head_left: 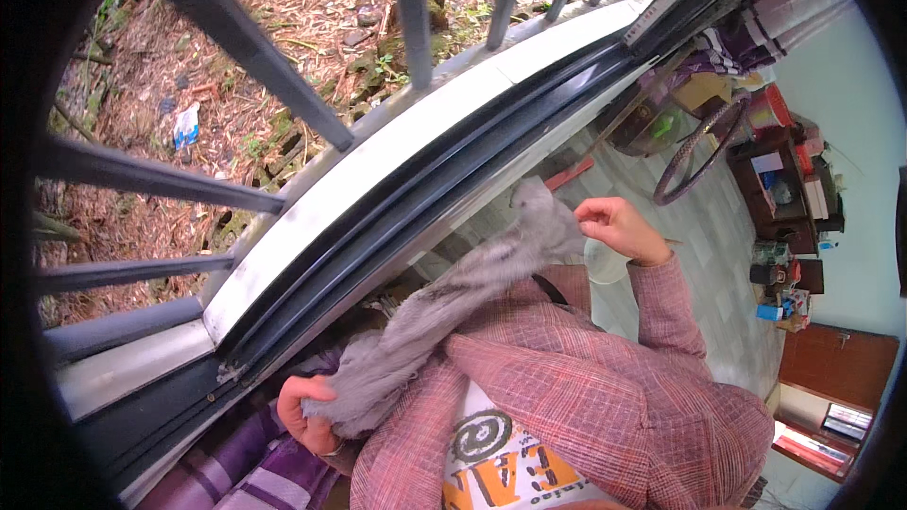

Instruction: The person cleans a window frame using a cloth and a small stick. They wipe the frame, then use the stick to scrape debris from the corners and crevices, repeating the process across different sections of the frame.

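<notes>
A grey fluffy cloth [460, 283] hangs stretched between my two hands, in front of my plaid jacket. My left hand [308, 411] grips its lower left end, close to the purple curtain. At the other end, the fingertips of my right hand [620, 227] pinch a corner. The cloth looks slightly blurred and darker along its folds. Just beyond it runs the dark sliding-window track [397, 227], with a white sill [425, 149] on the outer side. The cloth appears apart from the track.
Dark metal bars [411, 14] stand outside the sill, above ground strewn with leaf litter [319, 0]. Purple curtains [276, 474] hang at lower left and upper right. Behind my right arm are a tiled floor [701, 283], a pale round container [604, 262] and a brown shelf [779, 191].
</notes>
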Motion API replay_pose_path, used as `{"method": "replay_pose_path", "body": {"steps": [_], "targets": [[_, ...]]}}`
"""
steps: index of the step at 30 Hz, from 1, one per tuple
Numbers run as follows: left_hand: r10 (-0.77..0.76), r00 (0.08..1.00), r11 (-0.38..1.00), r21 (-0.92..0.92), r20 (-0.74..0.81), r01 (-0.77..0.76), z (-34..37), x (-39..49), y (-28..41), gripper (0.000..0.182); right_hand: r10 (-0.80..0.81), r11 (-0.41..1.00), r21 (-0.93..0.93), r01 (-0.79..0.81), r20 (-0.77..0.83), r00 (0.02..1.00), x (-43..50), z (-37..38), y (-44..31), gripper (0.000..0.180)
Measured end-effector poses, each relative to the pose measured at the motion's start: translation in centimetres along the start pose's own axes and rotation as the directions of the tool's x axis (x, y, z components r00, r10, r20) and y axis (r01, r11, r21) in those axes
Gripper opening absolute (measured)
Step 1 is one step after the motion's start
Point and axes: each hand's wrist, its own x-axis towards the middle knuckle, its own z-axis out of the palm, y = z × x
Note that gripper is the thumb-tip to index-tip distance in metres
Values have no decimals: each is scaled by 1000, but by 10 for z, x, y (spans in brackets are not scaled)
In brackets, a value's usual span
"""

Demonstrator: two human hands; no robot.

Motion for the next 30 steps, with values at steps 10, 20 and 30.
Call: {"method": "replay_pose_path", "body": {"steps": [10, 20, 30], "targets": [[-302, 848, 885, 459, 435, 80, 180, 102, -16, 34, -151, 965, -233, 117, -132, 980, 4, -87, 33, 18], [-338, 877, 851, 510, 341, 130, 261, 125, -28, 43, -550, 830, 47, 555, 230, 803, 42, -85, 13, 14], [-356, 698, 743, 641, 622, -193, 308, 132, -41, 71, -404, 849, 373, 373, 4, 915, 42, -56, 52, 15]]}}
